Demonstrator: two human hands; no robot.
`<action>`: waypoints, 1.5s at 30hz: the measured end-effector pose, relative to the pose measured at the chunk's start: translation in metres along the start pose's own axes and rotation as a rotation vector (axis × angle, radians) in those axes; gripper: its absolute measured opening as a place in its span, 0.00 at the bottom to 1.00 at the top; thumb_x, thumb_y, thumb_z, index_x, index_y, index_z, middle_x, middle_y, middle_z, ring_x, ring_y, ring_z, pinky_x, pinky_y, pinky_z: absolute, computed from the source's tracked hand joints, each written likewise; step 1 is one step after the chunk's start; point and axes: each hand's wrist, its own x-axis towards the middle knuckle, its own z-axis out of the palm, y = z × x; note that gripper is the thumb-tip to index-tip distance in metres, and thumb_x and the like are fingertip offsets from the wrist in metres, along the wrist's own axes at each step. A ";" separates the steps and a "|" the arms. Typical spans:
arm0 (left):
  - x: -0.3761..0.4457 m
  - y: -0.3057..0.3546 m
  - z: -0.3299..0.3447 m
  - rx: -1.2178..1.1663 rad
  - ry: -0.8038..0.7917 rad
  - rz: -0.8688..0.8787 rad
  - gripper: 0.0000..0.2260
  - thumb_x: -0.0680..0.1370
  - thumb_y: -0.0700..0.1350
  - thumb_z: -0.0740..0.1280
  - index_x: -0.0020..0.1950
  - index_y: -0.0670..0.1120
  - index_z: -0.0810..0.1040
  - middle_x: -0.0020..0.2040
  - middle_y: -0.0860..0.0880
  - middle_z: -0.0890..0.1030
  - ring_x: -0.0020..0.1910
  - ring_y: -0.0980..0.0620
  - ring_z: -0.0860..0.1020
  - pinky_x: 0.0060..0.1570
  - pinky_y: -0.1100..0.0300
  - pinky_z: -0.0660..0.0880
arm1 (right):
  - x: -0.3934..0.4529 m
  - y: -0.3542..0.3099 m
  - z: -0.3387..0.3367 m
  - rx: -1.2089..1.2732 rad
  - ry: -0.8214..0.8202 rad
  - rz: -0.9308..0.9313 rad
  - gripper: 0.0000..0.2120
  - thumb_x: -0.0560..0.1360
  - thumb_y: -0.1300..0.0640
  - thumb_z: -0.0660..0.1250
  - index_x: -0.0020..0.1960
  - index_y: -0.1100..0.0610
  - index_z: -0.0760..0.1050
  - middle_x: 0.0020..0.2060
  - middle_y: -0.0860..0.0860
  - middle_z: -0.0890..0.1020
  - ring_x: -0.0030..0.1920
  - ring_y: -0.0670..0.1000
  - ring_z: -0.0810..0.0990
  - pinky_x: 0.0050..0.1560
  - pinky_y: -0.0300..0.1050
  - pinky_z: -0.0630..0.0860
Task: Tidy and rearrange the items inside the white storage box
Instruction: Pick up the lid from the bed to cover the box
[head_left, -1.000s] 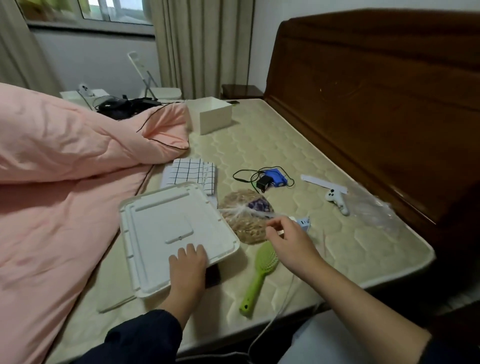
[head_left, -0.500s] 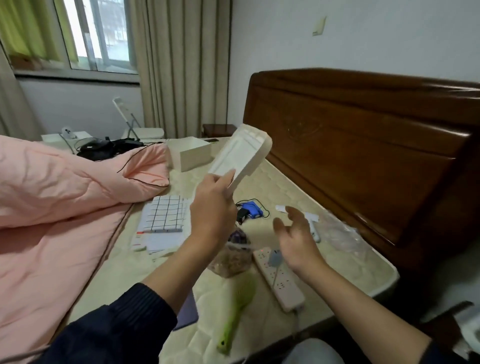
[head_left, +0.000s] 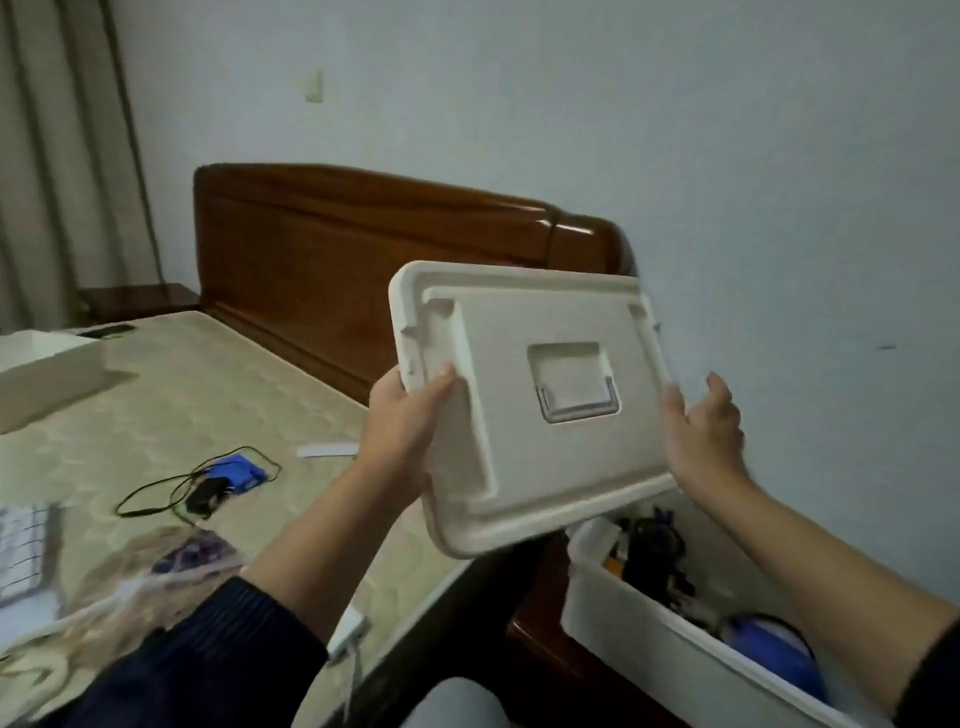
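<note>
I hold the white plastic lid (head_left: 540, 400) in the air, tilted, its recessed handle facing me. My left hand (head_left: 405, 415) grips its left edge, thumb on top. My right hand (head_left: 701, 426) holds the right edge, thumb on the face and fingers behind. Below the lid at the lower right stands the white storage box (head_left: 639, 644), open, on a dark wooden surface beside the bed. Inside it I see black items (head_left: 654, 556) and a blue round thing (head_left: 774, 654); my right forearm hides part of the box.
The mattress (head_left: 208, 395) on the left carries a blue gadget with a black cable (head_left: 228, 478), a bag of snacks (head_left: 156, 566), a checked cloth (head_left: 26, 551), a white strip (head_left: 327, 449) and a white open box (head_left: 47, 369). The wooden headboard (head_left: 363, 244) stands behind.
My left hand lifted the lid off the mattress and swung it right. My right hand left the bed and took its right edge. The view turned right, bringing the storage box into sight.
</note>
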 end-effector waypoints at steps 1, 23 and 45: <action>0.003 -0.010 0.021 -0.035 -0.051 -0.051 0.09 0.83 0.48 0.69 0.62 0.49 0.82 0.54 0.50 0.88 0.52 0.48 0.87 0.47 0.48 0.85 | 0.002 0.021 -0.020 -0.046 0.046 0.037 0.34 0.86 0.41 0.55 0.83 0.60 0.53 0.79 0.65 0.63 0.77 0.67 0.62 0.77 0.61 0.58; 0.046 -0.208 0.171 0.746 -0.430 -0.296 0.08 0.79 0.33 0.62 0.45 0.39 0.80 0.41 0.44 0.81 0.38 0.46 0.84 0.36 0.57 0.77 | -0.046 0.263 -0.133 -0.132 0.123 0.762 0.23 0.86 0.50 0.60 0.63 0.70 0.79 0.59 0.67 0.82 0.59 0.66 0.80 0.54 0.51 0.72; 0.065 -0.292 0.167 0.997 -0.506 -0.236 0.13 0.86 0.40 0.55 0.68 0.40 0.74 0.62 0.40 0.80 0.52 0.45 0.77 0.51 0.53 0.71 | -0.042 0.309 -0.074 -0.372 -0.073 0.767 0.21 0.85 0.52 0.57 0.69 0.68 0.72 0.64 0.66 0.78 0.62 0.66 0.78 0.54 0.52 0.72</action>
